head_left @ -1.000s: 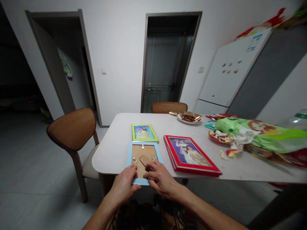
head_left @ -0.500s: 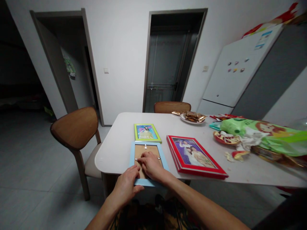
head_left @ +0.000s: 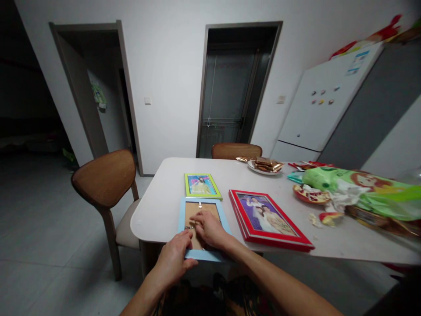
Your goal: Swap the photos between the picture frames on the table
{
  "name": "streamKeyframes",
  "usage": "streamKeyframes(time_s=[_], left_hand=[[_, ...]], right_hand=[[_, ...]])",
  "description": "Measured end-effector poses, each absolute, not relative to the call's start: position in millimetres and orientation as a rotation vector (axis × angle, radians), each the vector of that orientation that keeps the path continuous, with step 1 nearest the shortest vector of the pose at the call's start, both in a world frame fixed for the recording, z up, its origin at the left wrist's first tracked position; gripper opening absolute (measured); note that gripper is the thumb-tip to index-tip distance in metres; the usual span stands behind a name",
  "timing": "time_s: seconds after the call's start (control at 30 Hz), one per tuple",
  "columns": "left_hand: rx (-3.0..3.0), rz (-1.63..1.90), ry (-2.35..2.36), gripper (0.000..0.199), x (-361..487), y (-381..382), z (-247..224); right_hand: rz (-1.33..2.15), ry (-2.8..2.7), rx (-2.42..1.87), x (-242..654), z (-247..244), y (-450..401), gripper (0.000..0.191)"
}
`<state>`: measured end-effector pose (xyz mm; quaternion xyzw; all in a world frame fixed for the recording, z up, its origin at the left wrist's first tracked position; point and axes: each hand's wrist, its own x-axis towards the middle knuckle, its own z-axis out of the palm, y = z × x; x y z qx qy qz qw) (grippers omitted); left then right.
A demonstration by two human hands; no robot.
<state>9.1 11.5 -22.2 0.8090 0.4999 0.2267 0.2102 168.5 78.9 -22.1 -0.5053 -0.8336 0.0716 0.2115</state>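
Table [head_left: 154,210] is carrying red frames [head_left: 268,219] and, at its near edge, a face-down blue frame [head_left: 210,208]. The left hand [head_left: 175,255] is holding that frame's near-left corner; the right hand [head_left: 210,229] is bending its fingers by a metal clip [head_left: 188,228], whether pinching it I cannot tell.

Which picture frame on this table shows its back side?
The light blue frame, under the right hand: its brown backing board faces up, while the green frame and top red frame lie face up.
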Motion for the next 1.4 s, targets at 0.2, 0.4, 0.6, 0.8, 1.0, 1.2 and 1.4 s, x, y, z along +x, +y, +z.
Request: streamKeyframes(time_s=[0.2,0.4,0.6,0.8,1.0,1.2,1.4], left_hand=[[2.235,0.590,1.397,0.031,9,13,-20],[2.229,0.605,1.398,0.047,9,14,-23],[2.244,0.602,1.416,0.040,13,8,-21],[2.248,0.610,1.433,0.043,15,6,-19],[2.254,0.591,1.425,0.039,13,5,-15],[2.296,0.493,1.441,0.030,17,3,-5],[2.305,0.464,1.482,0.033,22,5,-3]], right_hand=[[0.055,-2.104,-1.832,176,-23,118,0.029],[-0.005,-2.124,-1.851,167,-27,127,0.028],[0.065,-2.037,-1.951,164,-30,150,0.024],[0.137,-1.918,-2.010,161,-33,167,0.024],[0.155,-1.874,-1.941,171,-33,164,0.025],[0.252,-1.876,-1.881,179,-32,166,0.017],[0.286,-1.845,-1.927,172,-35,164,0.014]])
